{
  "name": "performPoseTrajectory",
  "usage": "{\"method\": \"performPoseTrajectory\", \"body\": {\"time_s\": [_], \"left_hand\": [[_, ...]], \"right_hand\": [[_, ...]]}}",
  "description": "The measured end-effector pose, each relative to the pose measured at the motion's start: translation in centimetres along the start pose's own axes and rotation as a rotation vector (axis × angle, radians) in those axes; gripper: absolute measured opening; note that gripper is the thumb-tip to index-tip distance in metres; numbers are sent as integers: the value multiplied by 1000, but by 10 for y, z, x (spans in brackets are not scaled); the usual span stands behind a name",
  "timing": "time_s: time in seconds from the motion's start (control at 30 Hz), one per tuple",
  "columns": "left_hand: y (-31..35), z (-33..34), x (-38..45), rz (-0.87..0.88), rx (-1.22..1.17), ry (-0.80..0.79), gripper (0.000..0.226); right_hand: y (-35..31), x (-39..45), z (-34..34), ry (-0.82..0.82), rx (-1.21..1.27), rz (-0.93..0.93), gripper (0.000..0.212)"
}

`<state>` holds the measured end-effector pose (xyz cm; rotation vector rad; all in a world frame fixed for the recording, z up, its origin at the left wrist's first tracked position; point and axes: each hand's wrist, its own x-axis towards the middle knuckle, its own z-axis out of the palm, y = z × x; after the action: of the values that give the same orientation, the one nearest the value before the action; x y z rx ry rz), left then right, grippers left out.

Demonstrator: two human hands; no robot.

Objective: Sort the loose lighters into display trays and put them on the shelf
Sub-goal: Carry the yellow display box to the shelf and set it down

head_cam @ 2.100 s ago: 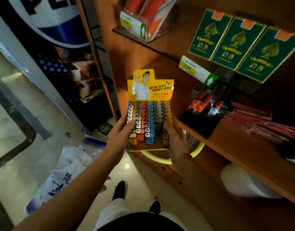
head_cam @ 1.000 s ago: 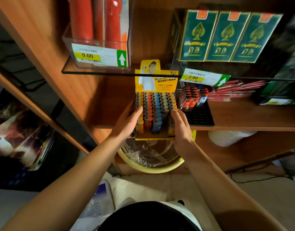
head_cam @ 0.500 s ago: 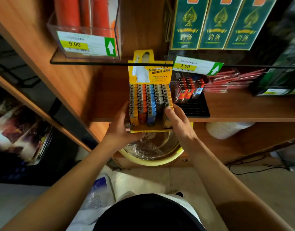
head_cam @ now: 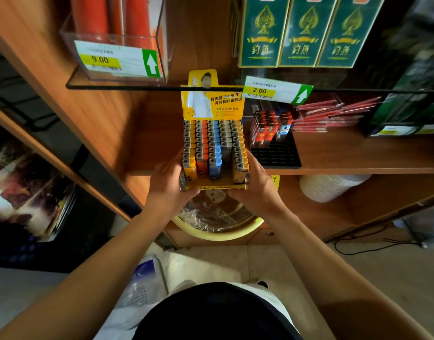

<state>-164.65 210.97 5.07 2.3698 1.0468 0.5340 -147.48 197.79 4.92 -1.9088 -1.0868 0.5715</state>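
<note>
A: What is seen nearest the camera?

B: Two bare forearms are stretched forward. The left hand (head_cam: 168, 185) is curled round the near left corner of the yellow display tray (head_cam: 212, 186), and the right hand (head_cam: 256, 186) is wrapped round its near right corner, so the tray is gripped from both sides.

A: And what has changed in the last two seconds?

B: The tray was carried in the air in front of the unit; now it has been brought up and pushed onto the wooden shelf (head_cam: 358, 155). Only its near edge is left overhanging the shelf lip, above a yellow-rimmed basin (head_cam: 218, 235).

A: What is held in it?

B: Rows of lighters (head_cam: 212, 146) in yellow, orange, blue and white are stood upright; a gap is seen at the front of the white row.

A: What lies beside and beyond?

B: A black tray (head_cam: 276, 153) with a few red lighters is set just to the right. The yellow header card (head_cam: 212, 104) is tucked under the glass shelf (head_cam: 127, 87) above.

A: What does that mean for the task?

B: Shelving of this tray is judged nearly done; a last push and a release appear to be all that is left.
</note>
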Motion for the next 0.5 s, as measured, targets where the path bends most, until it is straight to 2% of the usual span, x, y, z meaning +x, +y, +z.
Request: {"method": "performPoseTrajectory", "body": {"time_s": [0.13,0.3,0.5], "left_hand": [[0,-1,0,-3,44,2,64],[12,-5,0,1,-12,-15,50],[12,-1,17,-20,-47,-78,41]], "right_hand": [[8,4,3,83,-228,-77,91],[15,6,2,167,-447,-85,94],[18,16,-6,202,-513,-119,91]]}}
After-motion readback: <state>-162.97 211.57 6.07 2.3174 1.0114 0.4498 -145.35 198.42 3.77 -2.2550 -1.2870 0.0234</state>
